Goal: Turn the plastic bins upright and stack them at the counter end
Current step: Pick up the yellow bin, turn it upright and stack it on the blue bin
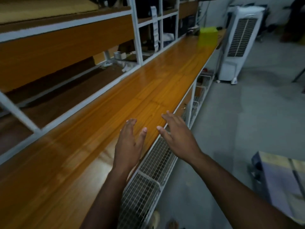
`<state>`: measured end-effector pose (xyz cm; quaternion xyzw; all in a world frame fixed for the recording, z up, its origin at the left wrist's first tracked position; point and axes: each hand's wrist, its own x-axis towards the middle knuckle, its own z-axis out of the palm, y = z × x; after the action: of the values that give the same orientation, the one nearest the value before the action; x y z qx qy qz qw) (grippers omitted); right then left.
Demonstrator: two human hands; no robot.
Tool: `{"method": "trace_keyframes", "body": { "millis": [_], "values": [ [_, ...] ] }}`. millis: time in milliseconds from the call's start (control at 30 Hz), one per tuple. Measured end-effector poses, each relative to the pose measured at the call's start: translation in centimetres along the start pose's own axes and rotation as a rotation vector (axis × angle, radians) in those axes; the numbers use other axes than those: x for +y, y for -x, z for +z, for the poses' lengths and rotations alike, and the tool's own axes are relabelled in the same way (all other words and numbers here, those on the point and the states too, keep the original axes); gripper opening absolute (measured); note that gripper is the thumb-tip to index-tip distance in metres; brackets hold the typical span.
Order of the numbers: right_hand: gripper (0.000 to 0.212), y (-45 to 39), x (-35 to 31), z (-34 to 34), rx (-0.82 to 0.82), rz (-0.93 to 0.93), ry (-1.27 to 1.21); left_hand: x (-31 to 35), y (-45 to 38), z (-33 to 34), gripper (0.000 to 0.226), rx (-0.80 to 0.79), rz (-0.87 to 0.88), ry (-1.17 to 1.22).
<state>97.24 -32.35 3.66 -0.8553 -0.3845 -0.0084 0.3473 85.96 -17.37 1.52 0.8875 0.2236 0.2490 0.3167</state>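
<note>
Both hands, left [127, 146] and right [179, 140], are hovering empty, fingers spread, far from the light-looking yellow-green plastic bin [208, 36], probably best gripped by its sides.

A bin [208, 37] is set on the far end of the tabletop [115, 113], with shelving [66, 52] behind it, wire baskets [148, 179] hung under its front edge, and an air cooler [239, 43] placed beyond that end.

Long wooden counter [115, 104], yellow-green bin [208, 36] at far end, left hand [128, 146] and right hand [178, 138] spread, empty
</note>
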Motion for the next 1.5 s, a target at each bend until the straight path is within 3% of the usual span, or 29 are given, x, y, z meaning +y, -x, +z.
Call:
{"method": "trace_keyframes", "body": {
  "millis": [333,633,800,1100,1267,1500],
  "values": [
    [0.063,-15.3,13.0,-3.9,0.027,0.102,0.003,4.1,-19.2,12.7,0.068,-0.127,0.074,0.013],
    [0.061,-29.1,27.9,-7.4,0.043,0.088,-0.074,8.7,-34.9,25.2,0.074,-0.076,0.104,-0.005],
    [0.062,-36.7,36.0,-12.3,-0.005,0.063,-0.092,13.4,-43.6,31.6,0.068,-0.065,0.044,0.019],
    [0.062,-50.7,50.0,-18.3,0.051,0.061,-0.095,17.7,-57.9,43.8,0.06,-0.057,0.026,0.087],
    [0.062,-61.4,59.3,-20.6,0.084,0.1,-0.088,19.7,-69.6,53.1,0.061,-0.056,0.059,0.143],
    [0.062,-73.6,67.5,-25.1,0.117,0.136,-0.037,23.6,-83.9,60.3,0.064,-0.091,0.068,0.178]
  ]
}}
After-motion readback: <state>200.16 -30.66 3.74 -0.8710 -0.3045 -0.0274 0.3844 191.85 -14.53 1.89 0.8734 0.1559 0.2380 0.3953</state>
